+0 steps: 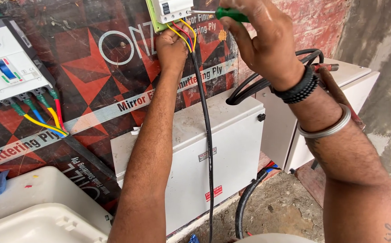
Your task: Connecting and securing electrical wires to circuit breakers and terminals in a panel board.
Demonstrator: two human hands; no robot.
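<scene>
A small white circuit breaker (173, 9) sits on a green mount at the top of a red-and-black plywood board (96, 76). Thin red, yellow and blue wires (184, 33) run from its underside into a black cable (206, 135) that hangs down to the floor. My left hand (172, 48) is closed around those wires just below the breaker. My right hand (260, 38) grips a green-handled screwdriver (231, 14), its metal tip pointing left at the breaker's side. A black beaded band and a metal bangle circle my right wrist.
A larger white breaker (6, 67) with coloured wires is mounted at the left of the board. A white metal box (218, 148) stands below, a second white cabinet (353, 90) at the right with thick black cables looped on it. White plastic tubs (38, 211) lie at bottom left.
</scene>
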